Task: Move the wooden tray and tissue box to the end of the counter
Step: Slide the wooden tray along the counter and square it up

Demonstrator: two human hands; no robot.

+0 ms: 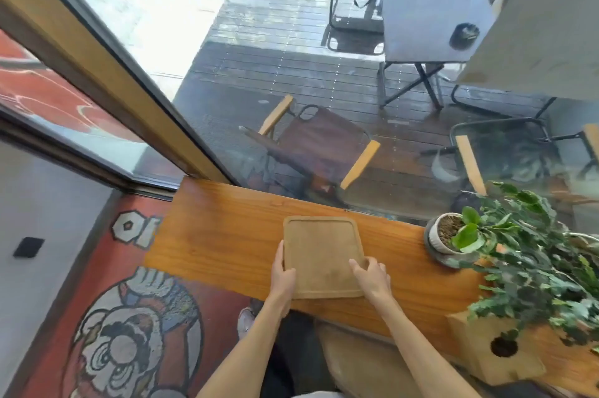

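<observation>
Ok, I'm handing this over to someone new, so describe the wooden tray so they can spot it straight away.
Find the long orange-brown wooden counter running under the window. The wooden tray lies flat near its middle, to the left of the potted plant in the white pot, with the left hand and right hand on its near corners. It is the only pale, square, rimmed board with rounded corners there.

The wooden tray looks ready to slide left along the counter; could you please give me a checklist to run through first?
1. Left hand on the wooden tray's left edge: ok.
2. Right hand on its near right corner: ok.
3. Tray empty, nothing to spill: ok.
4. Counter bare between the tray and its left end: ok.
5. Potted plant apart from the tray, on its right: ok.
6. Tissue box, under the leaves at the right, not yet moved: not ok.
</observation>
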